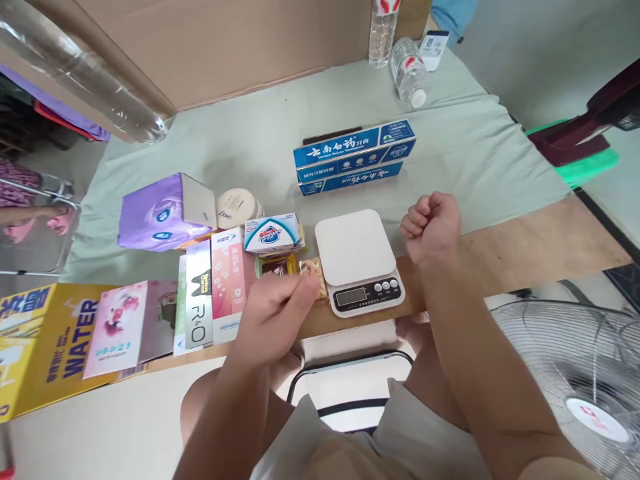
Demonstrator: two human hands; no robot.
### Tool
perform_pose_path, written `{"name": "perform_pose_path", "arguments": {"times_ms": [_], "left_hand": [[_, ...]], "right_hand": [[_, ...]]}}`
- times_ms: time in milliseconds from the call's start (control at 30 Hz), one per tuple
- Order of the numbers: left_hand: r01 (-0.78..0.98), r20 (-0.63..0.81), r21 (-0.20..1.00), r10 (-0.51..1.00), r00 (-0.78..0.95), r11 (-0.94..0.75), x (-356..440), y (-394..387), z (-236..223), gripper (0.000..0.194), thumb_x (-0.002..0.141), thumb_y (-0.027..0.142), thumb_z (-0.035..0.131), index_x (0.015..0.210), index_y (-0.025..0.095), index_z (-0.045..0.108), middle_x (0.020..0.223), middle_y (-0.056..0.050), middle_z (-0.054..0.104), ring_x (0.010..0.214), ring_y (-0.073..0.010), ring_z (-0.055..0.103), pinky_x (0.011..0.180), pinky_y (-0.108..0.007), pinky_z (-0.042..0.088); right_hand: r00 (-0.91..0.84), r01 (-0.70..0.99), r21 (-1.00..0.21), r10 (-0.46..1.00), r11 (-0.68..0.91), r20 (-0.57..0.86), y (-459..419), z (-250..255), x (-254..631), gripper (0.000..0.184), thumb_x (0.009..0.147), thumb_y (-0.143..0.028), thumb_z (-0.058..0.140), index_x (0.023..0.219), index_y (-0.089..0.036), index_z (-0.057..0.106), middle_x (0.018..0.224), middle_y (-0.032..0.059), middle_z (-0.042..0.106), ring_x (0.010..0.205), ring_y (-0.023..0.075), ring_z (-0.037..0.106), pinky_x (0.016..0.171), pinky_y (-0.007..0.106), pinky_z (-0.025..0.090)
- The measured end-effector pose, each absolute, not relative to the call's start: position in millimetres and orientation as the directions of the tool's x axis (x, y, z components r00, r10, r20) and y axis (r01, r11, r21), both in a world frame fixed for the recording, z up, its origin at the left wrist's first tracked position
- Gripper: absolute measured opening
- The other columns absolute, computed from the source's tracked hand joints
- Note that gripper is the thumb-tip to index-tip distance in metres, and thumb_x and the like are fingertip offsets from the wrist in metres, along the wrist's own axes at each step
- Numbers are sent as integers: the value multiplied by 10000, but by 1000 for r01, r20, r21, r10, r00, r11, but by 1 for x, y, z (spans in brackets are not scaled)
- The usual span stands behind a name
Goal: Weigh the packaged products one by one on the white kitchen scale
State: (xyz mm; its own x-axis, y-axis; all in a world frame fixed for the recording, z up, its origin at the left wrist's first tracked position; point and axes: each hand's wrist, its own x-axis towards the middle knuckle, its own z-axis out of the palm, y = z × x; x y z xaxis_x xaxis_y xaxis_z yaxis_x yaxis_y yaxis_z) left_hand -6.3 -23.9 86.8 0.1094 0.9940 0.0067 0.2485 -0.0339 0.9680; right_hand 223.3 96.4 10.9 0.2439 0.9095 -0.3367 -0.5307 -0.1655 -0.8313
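Observation:
My left hand (275,307) is closed, thumb pressed along the curled fingers, just left of the white kitchen scale (356,248). Its thumb tip overlaps a small clear snack packet (311,268); whether the fingers grip it is hidden. To the right of the scale, my right hand (433,223) is a loose fist with nothing visible in it. The scale's platform is bare and its display looks blank. Beyond my left hand lie a yellow-edged packet (280,267) and a Safeguard soap box (271,233). Two blue toothpaste boxes (355,157) lie behind the scale.
A purple tissue pack (155,212), a Dove jar (239,205), a pink box (230,270), a white box (199,293) and a yellow carton (60,340) line the left side. Water bottles (409,70) are at the back. A fan (570,373) stands at the right.

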Motion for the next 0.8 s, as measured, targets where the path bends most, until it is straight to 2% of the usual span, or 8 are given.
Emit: {"name": "perform_pose_path", "arguments": {"times_ms": [100, 167, 200, 300, 400, 633, 733, 800], "left_hand": [[477, 75, 870, 989, 124, -126, 19, 42, 103, 480, 1039, 390, 504, 590, 224, 546, 593, -20, 571, 597, -164, 537, 613, -298, 446], [601, 162, 766, 973, 162, -228, 31, 95, 101, 172, 957, 222, 568, 828, 251, 678, 930, -48, 758, 896, -225, 686, 869, -336, 537], [681, 160, 691, 970, 183, -242, 36, 121, 96, 140, 896, 173, 632, 984, 251, 708, 1126, -69, 770, 1098, -267, 692, 1010, -376, 530], [842, 71, 493, 975, 212, -219, 42, 185, 74, 569, 722, 166, 812, 1271, 188, 666, 1465, -152, 652, 1414, -401, 559, 1238, -513, 403], [875, 6, 450, 980, 197, -178, 42, 221, 54, 646, 665, 198, 868, 1277, 223, 664, 1477, -151, 640, 1429, -445, 532, 1278, -580, 353], [867, 68, 481, 991, 114, -133, 43, 220, 58, 397, 687, 291, 884, 1014, 278, 659, 1264, -124, 693, 1268, -441, 598, 1151, -610, 455], [797, 199, 586, 980, 32, -145, 54, 185, 80, 390, 718, 434, 891, 935, 280, 605, 1153, -112, 698, 1178, -412, 613, 1053, -558, 506], [751, 222, 646, 975, -13, -138, 64, 148, 96, 421, 758, 523, 860, 966, 279, 587, 1124, -111, 693, 1173, -408, 611, 1041, -540, 506]], "right_hand": [[191, -609, -764, 895, -213, -402, 99, 7, 218, 309, 897, -398, 478, 646, -234, 399, 529, -83, 254, 411, 73, 229, 384, 185, 225], [192, -626, -746, 882, -228, -431, 101, 7, 215, 275, 899, -398, 478, 682, -236, 430, 535, -86, 271, 412, 73, 249, 386, 180, 225], [197, -631, -740, 875, -232, -442, 102, 7, 214, 262, 897, -394, 475, 693, -234, 441, 536, -89, 280, 411, 69, 256, 388, 176, 221], [215, -642, -732, 863, -228, -457, 104, 8, 215, 236, 887, -372, 453, 701, -227, 457, 540, -91, 301, 403, 57, 268, 390, 171, 215], [226, -632, -742, 862, -225, -454, 103, 8, 219, 215, 864, -370, 470, 706, -225, 466, 554, -87, 312, 405, 53, 282, 391, 176, 220], [256, -526, -827, 891, -198, -376, 97, 8, 229, 230, 848, -423, 550, 734, -234, 481, 604, -72, 355, 430, 59, 334, 406, 196, 258], [298, -418, -898, 914, -135, -275, 88, 8, 234, 237, 850, -472, 605, 800, -246, 554, 699, -32, 516, 560, 94, 537, 489, 216, 402], [310, -307, -950, 937, -63, -162, 79, 9, 237, 227, 870, -499, 617, 904, -275, 628, 885, 7, 664, 793, 151, 695, 655, 280, 542]]}}
